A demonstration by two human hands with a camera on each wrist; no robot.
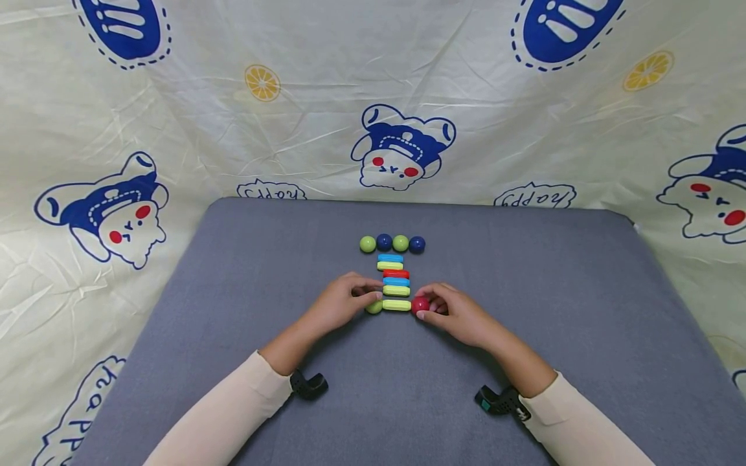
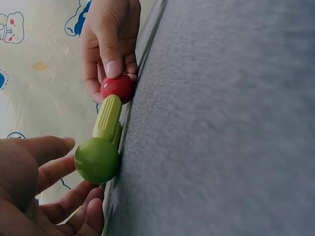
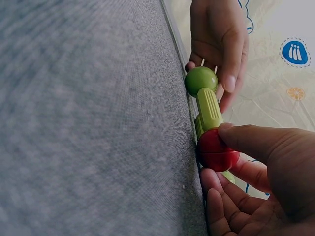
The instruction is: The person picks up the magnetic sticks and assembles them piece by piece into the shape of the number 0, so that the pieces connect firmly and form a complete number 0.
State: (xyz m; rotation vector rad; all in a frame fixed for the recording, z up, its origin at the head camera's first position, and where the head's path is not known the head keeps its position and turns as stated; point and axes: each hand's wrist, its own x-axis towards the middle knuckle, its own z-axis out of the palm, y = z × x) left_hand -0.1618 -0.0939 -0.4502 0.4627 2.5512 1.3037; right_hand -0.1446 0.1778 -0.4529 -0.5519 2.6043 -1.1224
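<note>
On the grey table, a light green ridged rod (image 1: 397, 305) lies between a green ball (image 2: 97, 160) on its left and a red ball (image 1: 419, 305) on its right, touching both. My right hand (image 1: 462, 316) pinches the red ball, its thumb on the ball's near side. Around the green ball, my left hand (image 1: 339, 301) is loosely curved; in the left wrist view a small gap separates thumb and ball, while fingers reach behind and below it. Just beyond lie stacked-looking rows of rods: light green (image 1: 396, 291), blue (image 1: 397, 282) and red (image 1: 396, 274).
Farther back lie another light green rod (image 1: 390, 266) and a blue rod (image 1: 390, 257). Beyond them, green balls (image 1: 368, 244) and dark blue balls (image 1: 384, 242) alternate in a row. A printed cloth (image 1: 315, 142) hangs behind the table (image 1: 262, 233).
</note>
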